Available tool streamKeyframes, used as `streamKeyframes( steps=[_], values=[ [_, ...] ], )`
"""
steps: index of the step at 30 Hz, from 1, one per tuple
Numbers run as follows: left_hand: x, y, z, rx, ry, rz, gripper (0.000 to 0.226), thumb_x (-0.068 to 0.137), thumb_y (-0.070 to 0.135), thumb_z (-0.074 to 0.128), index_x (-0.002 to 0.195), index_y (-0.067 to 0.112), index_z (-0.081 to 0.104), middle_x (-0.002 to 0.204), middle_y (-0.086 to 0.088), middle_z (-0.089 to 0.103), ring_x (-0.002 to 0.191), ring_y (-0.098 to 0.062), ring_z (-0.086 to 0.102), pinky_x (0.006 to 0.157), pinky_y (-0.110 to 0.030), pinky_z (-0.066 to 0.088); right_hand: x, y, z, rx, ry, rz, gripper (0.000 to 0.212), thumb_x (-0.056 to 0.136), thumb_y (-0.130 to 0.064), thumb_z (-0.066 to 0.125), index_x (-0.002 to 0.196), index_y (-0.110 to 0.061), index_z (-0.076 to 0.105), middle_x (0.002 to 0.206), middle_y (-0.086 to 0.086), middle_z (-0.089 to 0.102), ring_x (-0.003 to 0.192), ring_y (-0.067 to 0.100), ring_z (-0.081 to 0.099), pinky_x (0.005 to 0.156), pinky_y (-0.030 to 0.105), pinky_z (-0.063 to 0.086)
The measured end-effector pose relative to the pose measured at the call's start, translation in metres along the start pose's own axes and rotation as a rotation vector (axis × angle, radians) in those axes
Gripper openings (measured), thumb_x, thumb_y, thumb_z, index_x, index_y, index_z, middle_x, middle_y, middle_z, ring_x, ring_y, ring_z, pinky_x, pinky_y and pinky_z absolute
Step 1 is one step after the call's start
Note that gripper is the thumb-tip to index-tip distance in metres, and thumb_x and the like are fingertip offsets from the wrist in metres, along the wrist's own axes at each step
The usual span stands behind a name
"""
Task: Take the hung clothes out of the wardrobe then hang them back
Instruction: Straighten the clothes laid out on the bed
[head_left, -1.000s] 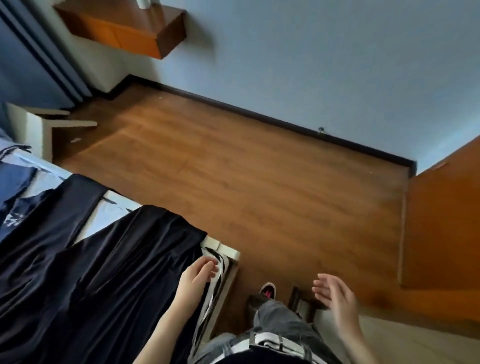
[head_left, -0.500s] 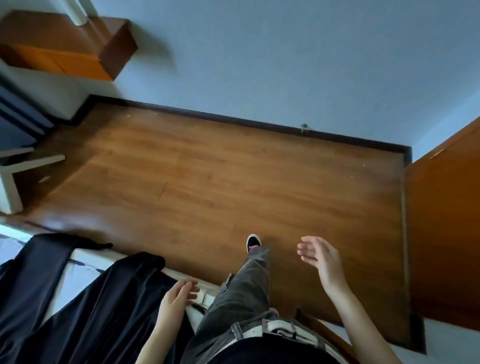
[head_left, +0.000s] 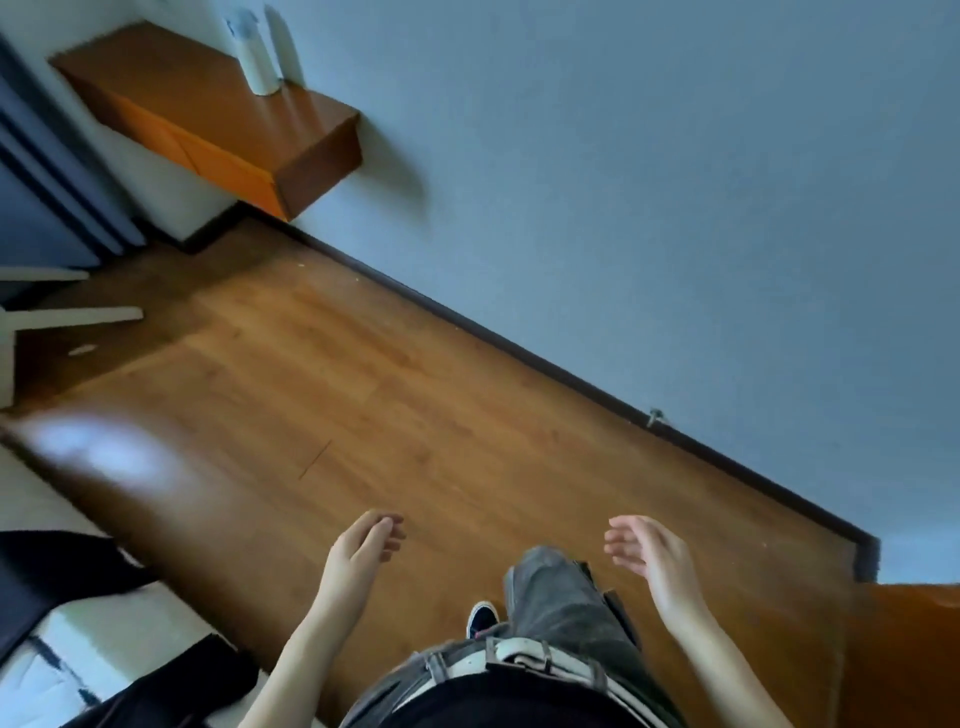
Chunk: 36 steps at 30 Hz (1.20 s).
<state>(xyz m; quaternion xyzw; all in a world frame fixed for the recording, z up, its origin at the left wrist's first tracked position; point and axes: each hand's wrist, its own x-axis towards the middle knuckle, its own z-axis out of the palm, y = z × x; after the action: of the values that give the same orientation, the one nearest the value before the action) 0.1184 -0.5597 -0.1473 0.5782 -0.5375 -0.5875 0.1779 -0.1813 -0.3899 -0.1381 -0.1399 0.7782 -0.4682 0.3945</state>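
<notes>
Dark clothes (head_left: 57, 577) lie on the bed (head_left: 119, 629) at the lower left, with another dark piece (head_left: 171, 686) near the bottom edge. My left hand (head_left: 363, 551) hovers over the wooden floor, empty, fingers loosely curled, away from the clothes. My right hand (head_left: 649, 556) is also empty with fingers apart, above my knee. An orange-brown wardrobe panel (head_left: 909, 654) shows at the lower right edge; its inside is out of view.
A wooden floor (head_left: 395, 405) stretches ahead to a blue-grey wall (head_left: 675, 182) with a dark skirting board. A floating wooden shelf (head_left: 208, 124) holding a white cylinder (head_left: 257, 57) hangs at the upper left. A white stool (head_left: 52, 322) stands at the left edge.
My left hand has left the dark clothes on the bed and lifted over the floor. The view has swung away from the bed, and my right hand stays empty.
</notes>
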Motion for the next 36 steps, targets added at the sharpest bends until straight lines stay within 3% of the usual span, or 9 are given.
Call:
streamKeyframes(
  steps=[5,8,15,20,26,30,36],
  values=[
    [0.097,0.054,-0.018,-0.104,0.126,0.015,0.028,0.101,0.015,0.044,0.095,0.021,0.072,0.089,-0.001,0.074,0.085,-0.017,0.068,0.079,-0.033,0.054,0.134,-0.078,0.05,-0.113,-0.149,0.007,0.029,0.1,-0.017,0.045,0.094,-0.002,0.069,0.089,0.017,0.072,0.084,0.032,0.07,0.08,0.046,0.057],
    [0.156,0.062,-0.036,-0.136,0.278,-0.066,0.028,0.101,0.018,0.044,0.097,0.025,0.071,0.091,0.006,0.074,0.087,-0.011,0.068,0.081,-0.03,0.053,0.223,-0.127,0.106,-0.19,-0.281,-0.025,0.029,0.099,-0.02,0.047,0.094,-0.003,0.07,0.089,0.016,0.072,0.084,0.03,0.07,0.08,0.043,0.057],
    [0.204,0.075,-0.075,-0.38,0.74,-0.3,0.029,0.101,0.013,0.043,0.091,0.018,0.07,0.088,-0.007,0.073,0.089,-0.029,0.067,0.075,-0.032,0.052,0.356,-0.271,0.301,-0.495,-0.781,-0.175,0.028,0.1,-0.021,0.044,0.093,-0.012,0.07,0.087,0.01,0.072,0.084,0.029,0.069,0.075,0.037,0.057],
    [0.199,0.065,-0.097,-0.54,1.043,-0.455,0.027,0.1,0.013,0.046,0.089,0.015,0.07,0.089,-0.01,0.073,0.087,-0.029,0.067,0.074,-0.032,0.05,0.374,-0.337,0.458,-0.679,-1.1,-0.281,0.03,0.101,-0.021,0.043,0.091,-0.013,0.07,0.087,0.01,0.072,0.081,0.026,0.069,0.074,0.037,0.055],
    [0.239,0.041,-0.143,-0.768,1.276,-0.547,0.027,0.1,0.009,0.046,0.088,0.01,0.07,0.088,-0.013,0.073,0.089,-0.038,0.066,0.076,-0.038,0.049,0.36,-0.357,0.624,-0.776,-1.278,-0.28,0.03,0.101,-0.012,0.041,0.092,-0.002,0.067,0.083,0.015,0.069,0.071,0.024,0.065,0.065,0.029,0.052],
    [0.275,0.039,-0.224,-0.82,1.3,-0.537,0.026,0.099,0.009,0.047,0.087,0.01,0.07,0.088,-0.015,0.073,0.088,-0.039,0.067,0.076,-0.038,0.049,0.346,-0.373,0.72,-0.806,-1.288,-0.258,0.029,0.1,-0.012,0.042,0.091,-0.002,0.067,0.085,0.017,0.07,0.073,0.028,0.066,0.069,0.037,0.052],
    [0.309,0.048,-0.372,-0.77,1.325,-0.488,0.026,0.099,0.014,0.048,0.087,0.021,0.07,0.088,-0.006,0.073,0.086,-0.025,0.067,0.083,-0.037,0.051,0.321,-0.409,0.858,-0.868,-1.321,-0.291,0.028,0.099,-0.012,0.043,0.093,0.0,0.068,0.087,0.019,0.071,0.077,0.03,0.067,0.073,0.041,0.055]
  ],
)
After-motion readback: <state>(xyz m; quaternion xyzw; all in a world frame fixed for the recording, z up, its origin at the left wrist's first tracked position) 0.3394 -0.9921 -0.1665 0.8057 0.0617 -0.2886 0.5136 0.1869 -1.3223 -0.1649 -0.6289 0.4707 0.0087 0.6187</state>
